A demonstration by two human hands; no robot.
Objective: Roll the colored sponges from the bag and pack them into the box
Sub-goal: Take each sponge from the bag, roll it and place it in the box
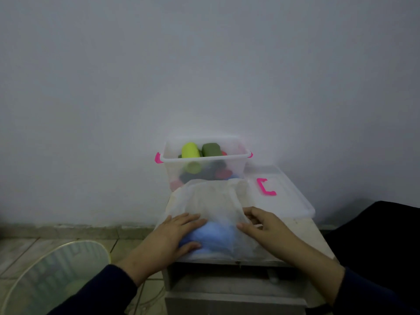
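A sheer white bag (211, 201) lies on a small grey table (313, 235), with a light blue sponge (213, 237) showing through it near the front edge. My left hand (175, 235) lies on the bag with thumb and fingers around the blue sponge's left side. My right hand (263, 226) pinches the bag fabric at the sponge's right. Behind the bag stands a clear plastic box (236, 164) with pink clips, holding several rolled sponges: a lime one (191, 150), a dark green one (211, 149), red and others lower down.
The box's clear lid (286, 201) with a pink handle (264, 187) lies on the table's right. A round fan guard (56, 276) stands on the tiled floor at lower left. A dark object (381, 235) sits at the right. A plain wall rises behind.
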